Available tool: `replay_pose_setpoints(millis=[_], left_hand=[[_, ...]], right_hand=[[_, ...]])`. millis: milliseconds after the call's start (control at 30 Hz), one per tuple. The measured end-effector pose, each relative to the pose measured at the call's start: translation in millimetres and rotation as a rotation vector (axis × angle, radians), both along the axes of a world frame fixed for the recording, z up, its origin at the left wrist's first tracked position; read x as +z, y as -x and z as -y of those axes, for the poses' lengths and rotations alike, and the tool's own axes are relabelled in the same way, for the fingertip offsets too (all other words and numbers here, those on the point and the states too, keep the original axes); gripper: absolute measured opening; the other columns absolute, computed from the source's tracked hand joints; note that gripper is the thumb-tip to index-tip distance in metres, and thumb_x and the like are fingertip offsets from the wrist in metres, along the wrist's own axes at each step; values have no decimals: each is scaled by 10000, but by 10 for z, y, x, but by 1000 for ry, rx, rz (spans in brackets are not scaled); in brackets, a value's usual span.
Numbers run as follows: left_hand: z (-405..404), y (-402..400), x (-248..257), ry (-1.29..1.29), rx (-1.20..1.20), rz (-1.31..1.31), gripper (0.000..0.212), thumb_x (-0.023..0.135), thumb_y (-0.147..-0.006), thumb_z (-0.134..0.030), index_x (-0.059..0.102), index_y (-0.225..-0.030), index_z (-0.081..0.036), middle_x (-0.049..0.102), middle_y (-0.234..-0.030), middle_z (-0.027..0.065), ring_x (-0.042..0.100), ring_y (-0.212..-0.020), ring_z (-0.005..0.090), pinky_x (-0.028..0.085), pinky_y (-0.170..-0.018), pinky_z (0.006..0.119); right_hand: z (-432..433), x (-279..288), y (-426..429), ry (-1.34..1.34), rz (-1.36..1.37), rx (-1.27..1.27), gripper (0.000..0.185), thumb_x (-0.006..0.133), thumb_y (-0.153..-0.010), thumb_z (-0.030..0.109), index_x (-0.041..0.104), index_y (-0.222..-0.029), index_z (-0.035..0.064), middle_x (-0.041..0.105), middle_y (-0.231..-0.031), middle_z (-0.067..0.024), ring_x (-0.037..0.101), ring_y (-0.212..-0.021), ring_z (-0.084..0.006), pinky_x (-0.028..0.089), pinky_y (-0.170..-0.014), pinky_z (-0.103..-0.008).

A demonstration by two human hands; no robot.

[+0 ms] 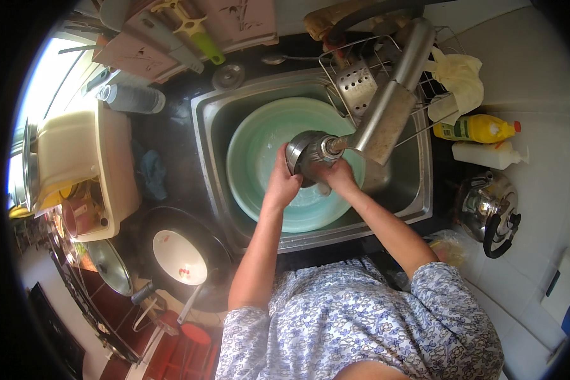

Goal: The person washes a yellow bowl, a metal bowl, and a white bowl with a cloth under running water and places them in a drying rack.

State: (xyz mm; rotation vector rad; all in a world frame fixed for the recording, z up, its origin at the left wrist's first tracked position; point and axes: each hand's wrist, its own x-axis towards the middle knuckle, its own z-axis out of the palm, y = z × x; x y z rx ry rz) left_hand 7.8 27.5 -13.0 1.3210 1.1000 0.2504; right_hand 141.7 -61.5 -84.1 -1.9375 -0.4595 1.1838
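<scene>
My left hand (283, 183) grips the side of a round stainless steel vessel (297, 147), held tilted above a pale green plastic basin (247, 156). On the vessel's other side is my right hand (340, 175). Its fingers are blurred and partly hidden behind the spray head (330, 146) of the tap, so their grip is unclear. The steel tap (387, 121) reaches in from the upper right, its head right over the vessel. The basin sits in a stainless steel sink (212, 180), with some water or suds at its bottom.
Right of the sink stand a yellow detergent bottle (479, 129), a white bottle (484, 155) and a steel kettle (489, 204). A wire rack (330, 71) hangs over the sink's back corner. To the left are a wok (213, 247) holding a white bowl (178, 256), and a blue cloth (151, 173).
</scene>
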Motion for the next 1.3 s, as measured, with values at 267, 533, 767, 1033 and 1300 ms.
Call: replay_pose_setpoints(millis=[267,533,767,1033,1300], left_hand=[[174,-25,-338,-240,108,139,765,524,-612,30,245,-1323,10,404,-1245,257,401,-1184,354,314,-993,354],[298,113,-339,413,196,143,815,489,-678,2,69,-1375,-42,478,-1153,181,593,-889,274,545,-552,319],[396,86,-271,594,176,243,778,478,-659,-44,130,-1353,-85,489,-1122,152,614,-834,284,555,-603,351],[426,180,-440,783,190,279,665,462,-674,-46,238,-1295,-116,529,-1034,121,621,-794,245,561,-570,328],[453,47,-398,670,268,328,628,448,-676,-32,291,-1280,-106,533,-1024,105,615,-783,228,550,-579,331]], right_hand=[[69,-75,206,43,-183,24,443,654,-732,330,544,-1038,28,644,-843,-118,631,-769,-209,486,-649,-329],[-132,343,-215,-31,878,305,379,682,-685,295,578,-983,85,613,-925,-152,593,-857,-314,476,-727,-417],[-84,342,-36,-101,761,590,352,596,-731,170,548,-1068,79,564,-1029,-142,547,-923,-331,446,-808,-408],[-139,294,-140,-65,280,1120,305,608,-681,184,594,-962,65,612,-915,-179,585,-868,-338,464,-736,-408],[-121,254,2,-120,495,617,272,562,-671,128,614,-936,95,624,-872,-137,595,-825,-315,465,-719,-404]])
